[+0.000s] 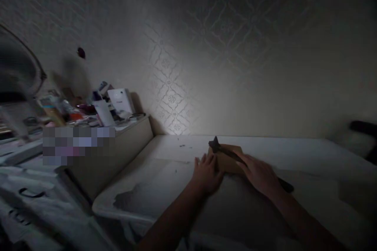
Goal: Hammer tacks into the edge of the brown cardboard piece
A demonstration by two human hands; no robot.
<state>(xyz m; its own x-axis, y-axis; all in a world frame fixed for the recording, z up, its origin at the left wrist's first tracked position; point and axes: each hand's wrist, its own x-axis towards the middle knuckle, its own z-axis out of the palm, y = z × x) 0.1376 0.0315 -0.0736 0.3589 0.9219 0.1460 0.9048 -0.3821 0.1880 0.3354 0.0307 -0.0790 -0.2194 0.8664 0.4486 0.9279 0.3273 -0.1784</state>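
Note:
The room is dim. A flat brown piece of cardboard lies on a white table. My left hand rests flat against its left edge, fingers stretched out. My right hand lies over the cardboard's right side, closed on a long dark tool. The tool's pointed dark end sticks out at the cardboard's far left corner. Its other end shows behind my right wrist. I cannot make out what kind of tool it is.
A lower beige cabinet at the left carries several boxes, bottles and white cartons. A patterned wall rises behind the table. Small dark specks lie on the tabletop. A dark object sits at the far right edge.

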